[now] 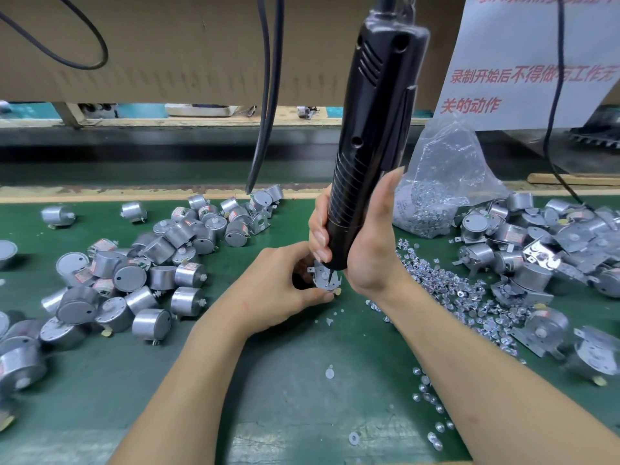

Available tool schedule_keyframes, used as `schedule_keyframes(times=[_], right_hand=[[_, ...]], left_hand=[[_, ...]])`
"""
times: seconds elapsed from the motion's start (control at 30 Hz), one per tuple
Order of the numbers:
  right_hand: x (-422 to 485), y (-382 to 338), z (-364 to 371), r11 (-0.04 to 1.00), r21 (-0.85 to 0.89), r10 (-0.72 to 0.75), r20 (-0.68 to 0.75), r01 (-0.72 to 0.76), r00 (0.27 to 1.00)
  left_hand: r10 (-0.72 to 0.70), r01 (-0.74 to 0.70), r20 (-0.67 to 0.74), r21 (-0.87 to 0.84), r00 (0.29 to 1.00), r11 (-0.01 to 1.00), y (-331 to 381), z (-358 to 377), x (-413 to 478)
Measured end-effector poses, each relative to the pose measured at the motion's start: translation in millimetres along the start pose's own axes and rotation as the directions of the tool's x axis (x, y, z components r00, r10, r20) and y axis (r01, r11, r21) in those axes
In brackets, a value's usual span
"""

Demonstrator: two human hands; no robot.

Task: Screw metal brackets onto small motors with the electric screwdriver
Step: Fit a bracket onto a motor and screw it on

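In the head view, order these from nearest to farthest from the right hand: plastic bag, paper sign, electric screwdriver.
1. electric screwdriver, held in the right hand.
2. plastic bag, behind it to the right.
3. paper sign, far back right.

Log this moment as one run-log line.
step: bracket fastening | left hand: holds motor with bracket | right hand: grips electric screwdriver, bit down on it | loose screws: right of hands

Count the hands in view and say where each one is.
2. The left hand holds a motor at centre; the right hand grips the electric screwdriver just above it.
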State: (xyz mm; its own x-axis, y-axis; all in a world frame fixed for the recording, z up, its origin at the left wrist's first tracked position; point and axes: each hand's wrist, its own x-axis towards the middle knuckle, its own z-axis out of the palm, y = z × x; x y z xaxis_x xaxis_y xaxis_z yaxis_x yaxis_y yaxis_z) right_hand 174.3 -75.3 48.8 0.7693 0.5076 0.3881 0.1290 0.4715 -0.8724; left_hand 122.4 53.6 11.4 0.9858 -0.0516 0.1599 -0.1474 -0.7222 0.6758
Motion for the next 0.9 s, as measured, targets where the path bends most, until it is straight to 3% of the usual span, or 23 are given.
schedule_keyframes(times=[0.9], right_hand=[[3.2, 10.5, 1.4, 0.996, -0.067, 0.066, 0.001, -0.065, 0.998]], left_hand=[[0.118, -0.116, -0.022, 0.071, 0.993, 0.991, -7.6, 8.3, 1.6]])
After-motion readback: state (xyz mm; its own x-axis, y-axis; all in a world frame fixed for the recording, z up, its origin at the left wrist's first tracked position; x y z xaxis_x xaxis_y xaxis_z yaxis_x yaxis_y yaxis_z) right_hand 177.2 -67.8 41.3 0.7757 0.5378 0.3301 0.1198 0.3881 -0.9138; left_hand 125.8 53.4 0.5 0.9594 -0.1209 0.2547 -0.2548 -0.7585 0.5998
